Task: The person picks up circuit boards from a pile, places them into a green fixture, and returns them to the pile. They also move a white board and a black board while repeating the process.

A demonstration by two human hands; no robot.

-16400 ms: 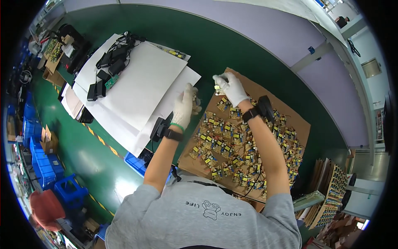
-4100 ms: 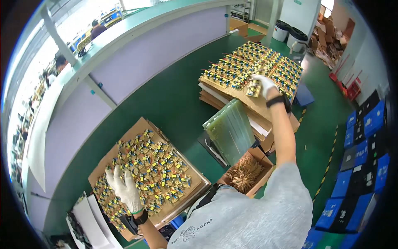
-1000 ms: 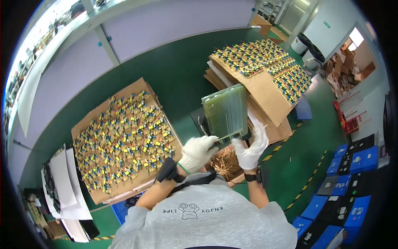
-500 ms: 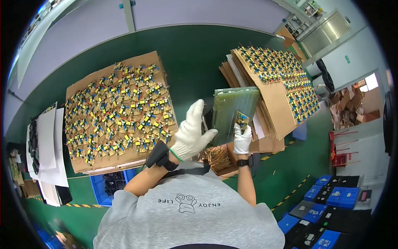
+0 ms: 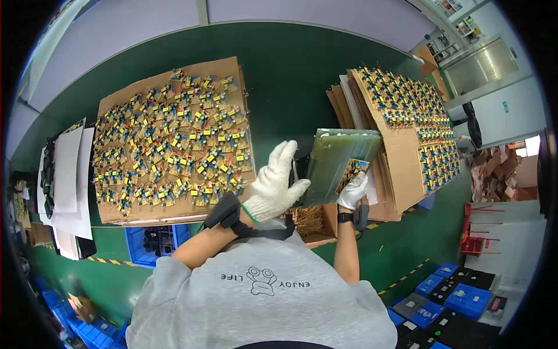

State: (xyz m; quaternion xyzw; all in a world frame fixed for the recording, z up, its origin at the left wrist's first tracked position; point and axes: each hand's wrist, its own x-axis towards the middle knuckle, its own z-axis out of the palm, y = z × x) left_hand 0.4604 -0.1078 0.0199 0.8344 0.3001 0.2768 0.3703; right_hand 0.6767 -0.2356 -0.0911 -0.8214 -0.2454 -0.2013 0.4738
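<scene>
My left hand [image 5: 276,180], in a white knitted glove with a green cuff edge, is raised with fingers and thumb apart, holding nothing. It is just left of an upright, greenish translucent panel [image 5: 331,154]. My right hand [image 5: 353,192], in a thin white glove, pinches a small circuit board [image 5: 357,168] by its near end, in front of the panel. Whether that board touches the panel, I cannot tell. Many similar circuit boards [image 5: 174,145] with yellow and blue parts and red wires cover a cardboard sheet [image 5: 228,65] on the left.
Stacked cardboard sheets [image 5: 401,139] at the right bear neat rows of circuit boards [image 5: 407,99]. Below the panel, a cardboard box [image 5: 329,224] holds thin tan pieces. A blue bin [image 5: 136,250] is at lower left, a red stool [image 5: 474,244] at far right.
The view has shifted, so the panel and cardboard stacks appear farther right. My right hand has moved along with the circuit board, now tilted differently. My left hand remains spread beside the panel.
</scene>
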